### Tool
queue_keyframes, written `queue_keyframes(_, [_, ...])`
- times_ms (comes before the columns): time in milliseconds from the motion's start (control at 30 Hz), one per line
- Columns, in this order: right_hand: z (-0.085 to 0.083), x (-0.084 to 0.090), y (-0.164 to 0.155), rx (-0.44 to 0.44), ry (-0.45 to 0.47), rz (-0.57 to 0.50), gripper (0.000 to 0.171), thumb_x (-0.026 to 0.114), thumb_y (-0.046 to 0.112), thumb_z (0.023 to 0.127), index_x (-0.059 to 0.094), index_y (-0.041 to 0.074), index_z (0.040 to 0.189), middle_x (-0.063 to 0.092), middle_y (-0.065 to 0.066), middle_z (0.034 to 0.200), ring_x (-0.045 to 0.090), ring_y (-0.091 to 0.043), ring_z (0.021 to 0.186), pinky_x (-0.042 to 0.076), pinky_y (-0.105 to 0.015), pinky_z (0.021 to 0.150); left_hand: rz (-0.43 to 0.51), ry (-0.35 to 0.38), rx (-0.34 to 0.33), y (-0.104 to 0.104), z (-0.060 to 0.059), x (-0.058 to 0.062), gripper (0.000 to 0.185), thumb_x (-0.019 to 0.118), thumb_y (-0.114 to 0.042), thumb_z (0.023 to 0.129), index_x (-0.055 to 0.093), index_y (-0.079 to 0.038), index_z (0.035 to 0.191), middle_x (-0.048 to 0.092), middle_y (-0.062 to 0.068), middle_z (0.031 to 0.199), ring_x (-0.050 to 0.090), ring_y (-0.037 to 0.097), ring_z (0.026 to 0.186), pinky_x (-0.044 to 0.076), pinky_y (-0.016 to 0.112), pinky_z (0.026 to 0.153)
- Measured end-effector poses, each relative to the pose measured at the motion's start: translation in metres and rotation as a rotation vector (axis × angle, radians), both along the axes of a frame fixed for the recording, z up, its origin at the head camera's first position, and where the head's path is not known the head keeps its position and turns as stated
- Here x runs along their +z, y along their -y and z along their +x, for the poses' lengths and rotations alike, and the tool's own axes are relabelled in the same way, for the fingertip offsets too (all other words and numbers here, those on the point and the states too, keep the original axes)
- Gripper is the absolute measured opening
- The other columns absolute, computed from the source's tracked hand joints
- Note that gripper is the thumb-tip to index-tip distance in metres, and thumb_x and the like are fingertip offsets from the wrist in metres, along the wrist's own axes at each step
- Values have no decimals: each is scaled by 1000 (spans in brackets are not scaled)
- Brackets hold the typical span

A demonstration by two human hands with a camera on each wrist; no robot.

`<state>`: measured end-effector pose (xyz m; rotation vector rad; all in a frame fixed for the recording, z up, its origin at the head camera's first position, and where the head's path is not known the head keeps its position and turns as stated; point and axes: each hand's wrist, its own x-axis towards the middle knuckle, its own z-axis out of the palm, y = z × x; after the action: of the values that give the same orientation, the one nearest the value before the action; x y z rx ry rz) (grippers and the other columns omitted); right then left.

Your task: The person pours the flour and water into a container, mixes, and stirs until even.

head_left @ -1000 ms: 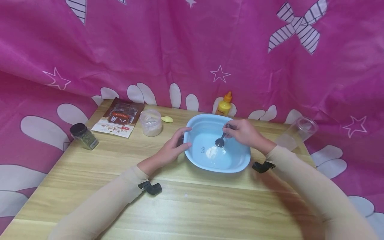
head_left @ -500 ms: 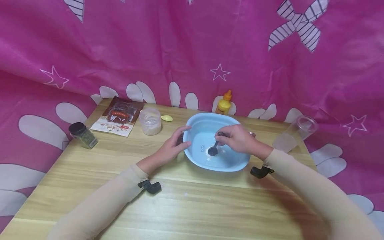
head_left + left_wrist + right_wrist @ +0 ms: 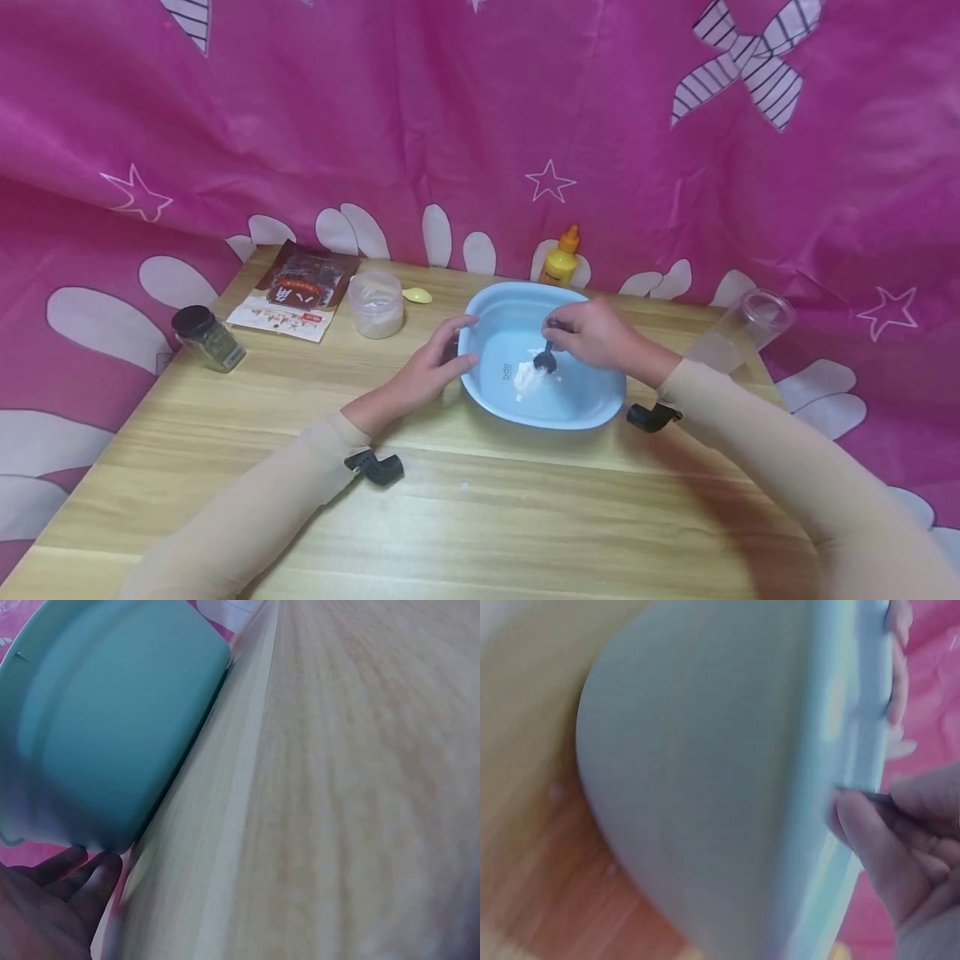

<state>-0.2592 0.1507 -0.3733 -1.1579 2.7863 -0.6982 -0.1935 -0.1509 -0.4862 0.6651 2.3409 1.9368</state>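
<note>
On the wooden table sits a light blue plastic basin (image 3: 495, 400) with white patches (image 3: 528, 382) on its bottom. My left hand (image 3: 420, 375) holds its left side, thumb and index finger at the rim; in the left wrist view the other fingers (image 3: 97, 892) touch the outer wall low down. My right hand (image 3: 600, 333) pinches the handle of a small dark spoon (image 3: 545, 362). The spoon's bowl is inside the basin, right beside the white patches. From the right wrist, the basin's wall (image 3: 697, 765) hides that bowl, and only part of the handle shows between thumb and fingers.
Left of the basin stand a clear tub (image 3: 377, 307) of white powder, a yellow spoon (image 3: 417, 295), a brown and white packet (image 3: 294, 292) and a black-lidded jar (image 3: 208, 337). A yellow squeeze bottle (image 3: 561, 262) is behind it. A clear container (image 3: 750, 325) leans at the right edge.
My right hand has moved the spoon left and toward me, then slightly back, within the basin. The white patches show more plainly now. The left hand stays at the rim.
</note>
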Motion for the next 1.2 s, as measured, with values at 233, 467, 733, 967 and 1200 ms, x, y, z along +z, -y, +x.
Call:
queue_keyframes(233, [11,2,7,105,126,-34,7,79,16,105,85,13,102,80,10,86,77,-4,81,62,-30,70,2,-2,3,-1,0,0,60,64,-17,113,40,-16,168,48,29,166,55,48,148,52,58,118])
queue_keyframes(467, [-9,-4,2,-1,56,-56,10,76,11,106,84,5,104,80,4,83,75,-10,76,56,-27,61,1,0,-3,-2,-1,-2,61,65,-17,112,39,-16,168,50,29,164,56,47,148,51,59,120])
queue_keyframes(733, [-20,-3,4,-30,-27,-26,10,80,12,105,85,5,110,78,1,86,65,-14,72,55,-28,61,-1,0,-4,-1,-2,-2,61,65,-18,112,39,-16,168,48,29,165,55,47,149,51,59,119])
queue_keyframes(967, [-9,0,13,90,36,-22,9,83,14,103,86,10,110,79,7,89,71,-11,81,61,-33,70,9,-11,-7,1,-2,-3,61,65,-16,112,39,-14,167,51,30,163,56,47,148,51,59,120])
queue_keyframes(1200, [-10,7,2,104,9,58,5,81,9,102,85,9,105,77,6,86,65,-10,76,59,-31,68,4,-13,-2,-1,-2,-4,61,65,-17,112,40,-15,167,52,30,161,57,47,146,51,59,119])
